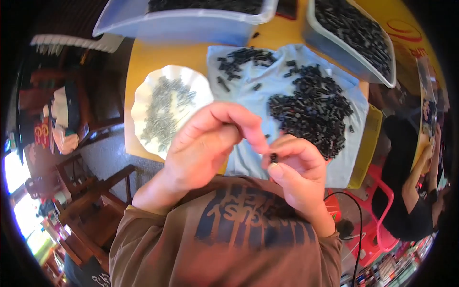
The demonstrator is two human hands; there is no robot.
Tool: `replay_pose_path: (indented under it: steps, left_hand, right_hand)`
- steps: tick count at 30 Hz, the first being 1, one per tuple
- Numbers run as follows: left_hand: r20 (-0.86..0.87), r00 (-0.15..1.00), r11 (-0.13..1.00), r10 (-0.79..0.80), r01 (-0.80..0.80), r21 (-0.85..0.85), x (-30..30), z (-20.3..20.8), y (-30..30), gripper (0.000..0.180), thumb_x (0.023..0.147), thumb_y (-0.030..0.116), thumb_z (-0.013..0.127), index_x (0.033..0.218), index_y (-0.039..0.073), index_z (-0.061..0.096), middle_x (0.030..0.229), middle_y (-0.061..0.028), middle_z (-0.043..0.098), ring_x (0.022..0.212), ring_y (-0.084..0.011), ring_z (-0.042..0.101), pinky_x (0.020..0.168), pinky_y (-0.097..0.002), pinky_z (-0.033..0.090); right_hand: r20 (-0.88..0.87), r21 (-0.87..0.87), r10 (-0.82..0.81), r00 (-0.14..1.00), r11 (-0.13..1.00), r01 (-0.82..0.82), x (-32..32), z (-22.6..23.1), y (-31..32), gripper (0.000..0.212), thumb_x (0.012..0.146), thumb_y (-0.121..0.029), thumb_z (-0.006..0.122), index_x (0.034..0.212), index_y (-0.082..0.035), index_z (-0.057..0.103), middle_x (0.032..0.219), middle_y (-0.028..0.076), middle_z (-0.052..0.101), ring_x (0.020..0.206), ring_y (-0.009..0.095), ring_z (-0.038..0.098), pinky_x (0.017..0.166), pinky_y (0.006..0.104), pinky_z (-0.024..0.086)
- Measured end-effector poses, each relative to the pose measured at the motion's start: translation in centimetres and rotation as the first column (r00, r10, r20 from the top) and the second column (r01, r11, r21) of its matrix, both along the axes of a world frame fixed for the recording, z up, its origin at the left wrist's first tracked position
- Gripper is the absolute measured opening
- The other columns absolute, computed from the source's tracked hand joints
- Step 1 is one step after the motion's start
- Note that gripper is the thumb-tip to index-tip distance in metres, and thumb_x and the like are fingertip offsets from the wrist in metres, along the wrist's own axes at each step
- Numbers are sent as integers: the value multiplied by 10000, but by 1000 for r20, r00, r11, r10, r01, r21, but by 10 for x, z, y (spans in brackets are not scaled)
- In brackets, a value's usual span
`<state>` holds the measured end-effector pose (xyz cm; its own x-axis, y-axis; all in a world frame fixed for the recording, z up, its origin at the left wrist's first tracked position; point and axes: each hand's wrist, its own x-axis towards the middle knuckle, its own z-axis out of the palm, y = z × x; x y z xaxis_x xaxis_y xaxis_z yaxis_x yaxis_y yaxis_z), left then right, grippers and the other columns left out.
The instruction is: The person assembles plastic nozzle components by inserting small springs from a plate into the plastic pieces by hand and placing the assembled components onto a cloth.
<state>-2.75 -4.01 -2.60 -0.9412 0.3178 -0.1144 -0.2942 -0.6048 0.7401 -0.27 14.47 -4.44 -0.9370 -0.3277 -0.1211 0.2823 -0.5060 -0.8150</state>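
Between the thumb and fingers of my right hand (302, 167) is a small black cylindrical part (273, 157), its end facing up. My left hand (205, 143) is curled close beside it, with the fingertips meeting at the part's upper end. Whatever those left fingers pinch is too small or hidden to make out. Just beyond my hands, a heap of similar black parts (311, 103) lies on a light blue cloth (248, 160). To the left, a white scalloped plate (138, 103) holds many small, thin, silvery metal pieces (165, 110), partly covered by my left hand.
Two translucent bins of black parts stand at the back, one wide bin (201, 28) and one at the right (325, 40). A yellow crate (366, 153) sits beside the table (143, 57). Another person (406, 191) sits at the right near a red chair (382, 225). Wooden chairs (91, 210) stand left.
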Motion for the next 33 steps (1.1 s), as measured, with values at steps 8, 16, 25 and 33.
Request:
replay_pose_path:
  steps: [8, 16, 25, 33]
  left_hand:
    - [-219, 920, 844, 326, -387, -371, 13, -24, -95, 243, 907, 90, 407, 998, -54, 581, 740, -28, 505, 670, -93, 428, 639, -219, 359]
    - [-483, 861, -34, -161, -494, -869, 2, -55, -95, 62, 782, 68, 606, 818, 21, 588, 757, -138, 589, 719, -326, 567, 631, -395, 448]
    - [-522, 800, -207, -297, -587, -782, -6, -61, -100, 79, 752, 73, 629, 803, 55, 571, 693, -104, 548, 662, -305, 552, 589, -408, 426]
    - [-455, 795, -16, -402, -503, -864, -10, -63, -92, 152, 755, 62, 633, 904, 43, 611, 671, -92, 531, 637, -302, 542, 575, -403, 418]
  right_hand:
    - [143, 106, 74, 987, 990, -90, 12, -10, -9, 195, 793, 69, 608, 977, 12, 574, 949, 85, 573, 865, 128, 549, 764, 248, 441]
    - [155, 129, 146, 977, 978, -167, 11, -13, -30, 186, 795, 72, 604, 971, 17, 574, 944, 97, 574, 856, 154, 552, 793, 272, 440]
    - [223, 156, 109, 969, 977, -146, 10, -16, -33, 201, 790, 82, 598, 981, 23, 573, 958, 96, 569, 877, 153, 551, 801, 272, 438]
    - [218, 145, 142, 966, 974, -176, 6, -19, -34, 193, 800, 71, 600, 983, 18, 575, 965, 93, 570, 889, 148, 549, 808, 271, 435]
